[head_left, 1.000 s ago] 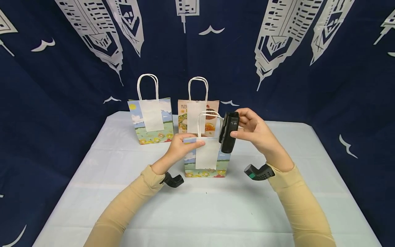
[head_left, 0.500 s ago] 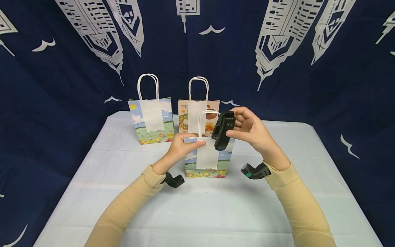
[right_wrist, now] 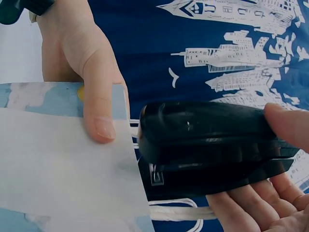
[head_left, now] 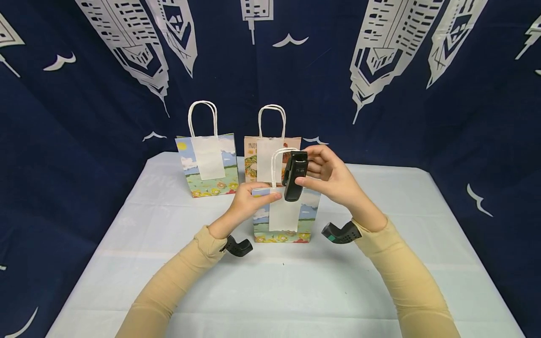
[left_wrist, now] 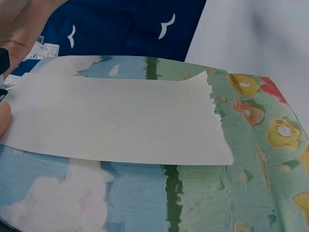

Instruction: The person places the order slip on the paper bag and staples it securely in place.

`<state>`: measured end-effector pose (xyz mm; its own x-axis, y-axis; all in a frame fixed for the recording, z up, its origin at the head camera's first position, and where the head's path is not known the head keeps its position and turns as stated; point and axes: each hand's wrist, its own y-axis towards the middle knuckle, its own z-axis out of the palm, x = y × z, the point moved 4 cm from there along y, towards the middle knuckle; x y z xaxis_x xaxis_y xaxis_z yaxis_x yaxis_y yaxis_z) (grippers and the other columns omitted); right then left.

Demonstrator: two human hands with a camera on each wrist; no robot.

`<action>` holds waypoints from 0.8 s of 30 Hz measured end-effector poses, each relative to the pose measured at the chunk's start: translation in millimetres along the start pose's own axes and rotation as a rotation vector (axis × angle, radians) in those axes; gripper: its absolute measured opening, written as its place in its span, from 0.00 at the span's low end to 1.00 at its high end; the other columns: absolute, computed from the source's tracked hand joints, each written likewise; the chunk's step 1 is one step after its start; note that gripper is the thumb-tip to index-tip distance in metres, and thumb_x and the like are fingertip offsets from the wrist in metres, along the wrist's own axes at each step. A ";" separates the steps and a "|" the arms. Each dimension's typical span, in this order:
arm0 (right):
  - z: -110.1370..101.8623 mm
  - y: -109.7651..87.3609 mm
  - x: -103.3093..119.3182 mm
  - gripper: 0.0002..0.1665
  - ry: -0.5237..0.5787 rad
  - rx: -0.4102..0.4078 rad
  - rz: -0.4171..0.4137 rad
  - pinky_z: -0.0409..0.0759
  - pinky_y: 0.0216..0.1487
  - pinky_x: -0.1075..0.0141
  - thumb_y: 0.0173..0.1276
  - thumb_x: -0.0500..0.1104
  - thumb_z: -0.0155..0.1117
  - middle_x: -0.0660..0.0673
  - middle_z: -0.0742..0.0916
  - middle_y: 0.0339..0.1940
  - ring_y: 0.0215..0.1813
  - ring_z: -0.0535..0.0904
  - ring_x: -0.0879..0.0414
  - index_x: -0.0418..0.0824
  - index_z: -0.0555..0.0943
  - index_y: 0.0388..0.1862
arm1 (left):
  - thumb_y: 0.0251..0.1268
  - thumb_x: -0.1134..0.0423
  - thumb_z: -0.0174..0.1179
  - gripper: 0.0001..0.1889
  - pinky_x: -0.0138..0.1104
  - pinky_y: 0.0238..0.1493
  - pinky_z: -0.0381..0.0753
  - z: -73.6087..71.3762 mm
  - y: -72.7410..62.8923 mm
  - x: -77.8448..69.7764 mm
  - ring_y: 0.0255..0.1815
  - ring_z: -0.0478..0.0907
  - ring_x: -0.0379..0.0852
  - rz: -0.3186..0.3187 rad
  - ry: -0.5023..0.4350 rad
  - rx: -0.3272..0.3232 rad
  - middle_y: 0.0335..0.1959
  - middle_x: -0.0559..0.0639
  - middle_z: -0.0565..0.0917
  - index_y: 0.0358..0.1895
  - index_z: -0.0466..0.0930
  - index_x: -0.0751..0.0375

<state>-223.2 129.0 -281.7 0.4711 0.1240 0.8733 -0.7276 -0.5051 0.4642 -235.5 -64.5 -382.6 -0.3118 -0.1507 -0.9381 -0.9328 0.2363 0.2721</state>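
My left hand pinches the top left edge of the front paper bag, thumb in front and fingers behind. This bag has a sky-and-meadow print and white twisted handles, with a white paper strip down its front. A black stapler is gripped by my right hand, thumb on one side and fingers on the other. The stapler is upright over the bag's top edge in the head view, overlapping the handles. In the right wrist view its jaws stand apart, their front end right at the bag's edge beside the left thumb.
Behind stand two more handled bags with white strips: a meadow-print one on the left and a peach food-print one partly hidden by the front bag. They stand on a white-covered table before a navy printed curtain.
My right hand has moved left with the stapler, from the bag's right side to near the middle of its top edge. The left hand and the bags have stayed in place.
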 end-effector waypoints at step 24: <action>4.9 -2.5 -5.7 0.30 -0.013 -0.030 0.037 0.78 0.52 0.64 0.58 0.22 0.61 0.46 0.80 0.50 0.50 0.79 0.54 0.26 0.61 0.58 | 0.56 0.69 0.66 0.10 0.39 0.49 0.78 0.5 -9.5 -32.7 0.48 0.78 0.51 0.027 -0.011 0.025 0.43 0.60 0.84 0.39 0.84 0.72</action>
<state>-221.6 125.3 -288.6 0.4499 0.0941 0.8881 -0.7592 -0.4833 0.4359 -216.3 -61.4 -354.7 -0.3342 -0.1332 -0.9330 -0.9194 0.2640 0.2916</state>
